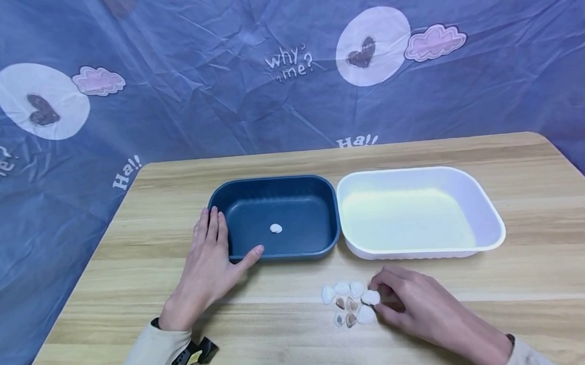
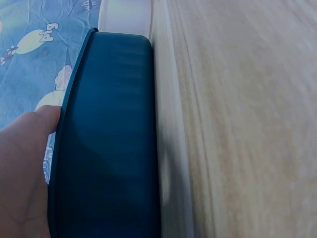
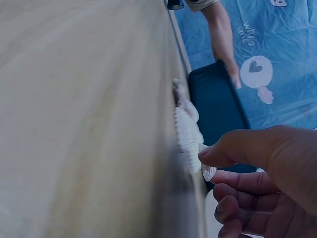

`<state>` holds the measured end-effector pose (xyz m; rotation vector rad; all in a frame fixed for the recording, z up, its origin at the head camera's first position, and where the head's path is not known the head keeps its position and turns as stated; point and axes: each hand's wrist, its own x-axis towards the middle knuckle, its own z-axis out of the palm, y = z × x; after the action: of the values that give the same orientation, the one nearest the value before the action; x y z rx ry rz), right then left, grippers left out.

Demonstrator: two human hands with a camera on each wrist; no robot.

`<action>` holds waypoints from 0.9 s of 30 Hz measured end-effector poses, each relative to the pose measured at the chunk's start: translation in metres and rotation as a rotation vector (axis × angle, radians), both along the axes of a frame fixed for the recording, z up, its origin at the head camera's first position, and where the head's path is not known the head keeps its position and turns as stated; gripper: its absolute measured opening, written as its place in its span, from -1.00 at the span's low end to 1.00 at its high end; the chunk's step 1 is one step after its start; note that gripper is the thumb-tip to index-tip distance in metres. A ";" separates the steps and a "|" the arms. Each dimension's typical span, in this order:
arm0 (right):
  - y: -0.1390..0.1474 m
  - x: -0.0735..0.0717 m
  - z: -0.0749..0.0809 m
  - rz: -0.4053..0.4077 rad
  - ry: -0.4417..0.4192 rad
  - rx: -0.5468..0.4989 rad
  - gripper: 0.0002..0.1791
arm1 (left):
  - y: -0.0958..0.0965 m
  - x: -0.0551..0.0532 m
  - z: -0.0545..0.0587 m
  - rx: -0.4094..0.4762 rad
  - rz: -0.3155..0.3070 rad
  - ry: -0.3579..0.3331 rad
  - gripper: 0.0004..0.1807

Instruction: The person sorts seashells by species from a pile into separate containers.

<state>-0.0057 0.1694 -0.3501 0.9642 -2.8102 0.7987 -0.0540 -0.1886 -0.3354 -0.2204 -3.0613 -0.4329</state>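
Observation:
My right hand (image 1: 420, 302) pinches a white seashell (image 3: 208, 169) between thumb and index finger, at the right side of a small group of shells. Beside it on the table lie white ribbed shells (image 1: 366, 314) and smaller brownish shells (image 1: 350, 304). My left hand (image 1: 210, 262) rests with straight fingers on the left end of a dark blue tub (image 1: 276, 256), thumb over the front rim. On the tub's floor sits one small white shell (image 1: 276, 228). In the left wrist view the thumb (image 2: 47, 116) touches the rim, while the other fingers are out of sight.
A white tub (image 1: 423, 252) stands right against the blue one on its right side. Both are on a light wooden table (image 1: 143, 238). Behind the table's far edge hangs a blue printed cloth (image 1: 220, 98). A black strap with a buckle (image 1: 197, 352) circles the left sleeve.

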 end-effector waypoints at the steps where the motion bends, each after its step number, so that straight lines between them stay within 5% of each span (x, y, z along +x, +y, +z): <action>1: 0.000 0.000 0.002 -0.005 -0.005 0.000 -0.73 | 0.000 0.000 0.000 0.002 -0.001 0.001 0.23; 15: -0.002 -0.002 0.012 0.002 0.096 -0.041 -0.67 | -0.001 0.001 -0.001 0.002 -0.002 0.004 0.24; 27: -0.023 -0.012 0.035 0.062 0.117 -0.086 -0.73 | 0.000 0.001 0.000 0.004 -0.004 0.002 0.24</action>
<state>-0.0175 0.1459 -0.3153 1.0528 -2.6367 0.8333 -0.0534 -0.1886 -0.3356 -0.2268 -3.0580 -0.4386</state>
